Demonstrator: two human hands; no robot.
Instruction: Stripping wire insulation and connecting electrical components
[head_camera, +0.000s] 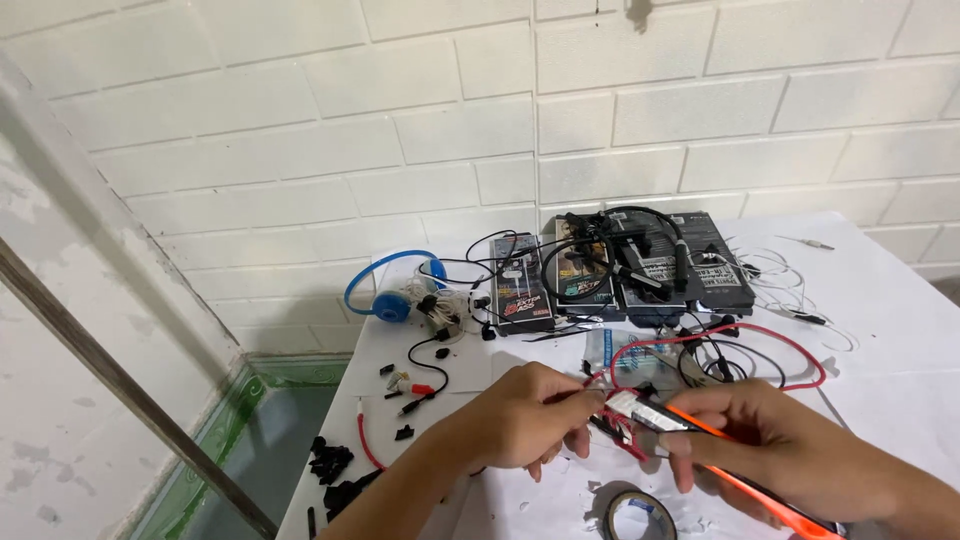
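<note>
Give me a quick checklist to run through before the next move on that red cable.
1. Left hand pinching the red cable: ok.
2. Right hand gripping the orange-handled tool: ok.
3. Tool tip meeting the cable between the hands: cannot tell, fingers hide it.
4. Cable slack free: not ok, it loops through black wires.
5. Tape roll within reach: ok.
6. Table around the hands tidy: not ok, scraps lie about.

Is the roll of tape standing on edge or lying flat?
Lying flat: the roll of tape shows its round hole facing up on the white table.
</note>
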